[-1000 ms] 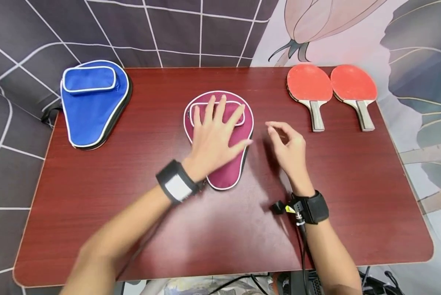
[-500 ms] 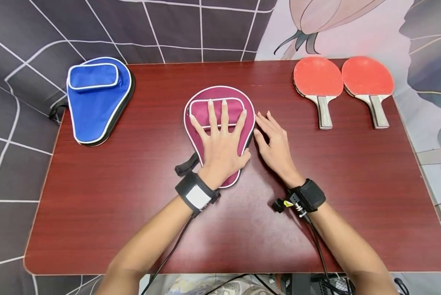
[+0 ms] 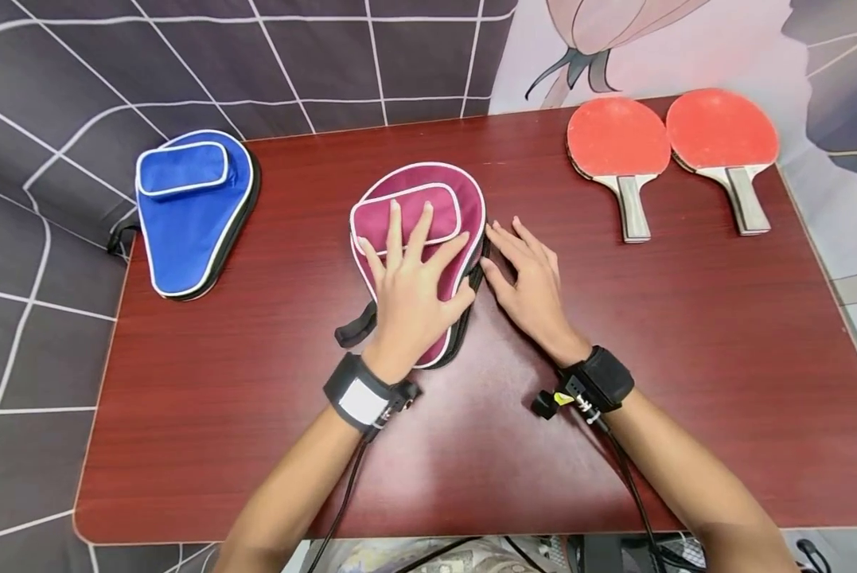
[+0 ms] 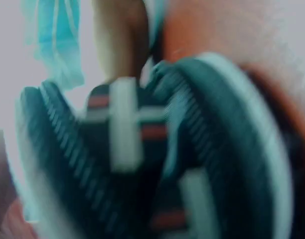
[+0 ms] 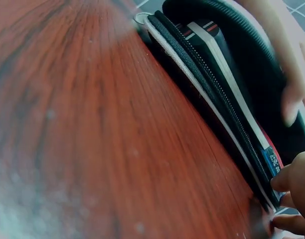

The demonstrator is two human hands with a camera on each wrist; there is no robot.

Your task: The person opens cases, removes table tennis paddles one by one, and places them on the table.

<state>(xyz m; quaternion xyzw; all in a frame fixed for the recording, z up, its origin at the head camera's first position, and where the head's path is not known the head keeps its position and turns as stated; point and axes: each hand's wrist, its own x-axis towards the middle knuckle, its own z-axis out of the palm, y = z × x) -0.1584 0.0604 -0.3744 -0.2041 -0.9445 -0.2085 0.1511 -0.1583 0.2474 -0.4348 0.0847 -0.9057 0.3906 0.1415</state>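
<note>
A maroon table tennis bat case [image 3: 467, 199] with white piping lies mid-table, unzipped and gaping on its right side. Over its front panel spreads my left hand [image 3: 408, 306], the thumb hooked at the raised lid edge. Fingertips of my right hand [image 3: 531, 290] touch the case's right edge. Inside the opening, a dark bat edge [image 5: 225, 69] shows in the right wrist view; a bat end [image 4: 125, 124] appears blurred between two zip rows in the left wrist view. How many bats are inside is unclear.
A blue bat case [image 3: 192, 223] lies at the back left of the red-brown table [image 3: 292, 461]. At the back right rest two red bats, a left one [image 3: 617, 139] and a right one [image 3: 722, 131], side by side. A patterned cloth wall [image 3: 313, 72] stands behind.
Both hands have come to the maroon case, the right one from beside it. My left hand has tilted the lid up, widening the right-side gap. The blue case and red bats stay put.
</note>
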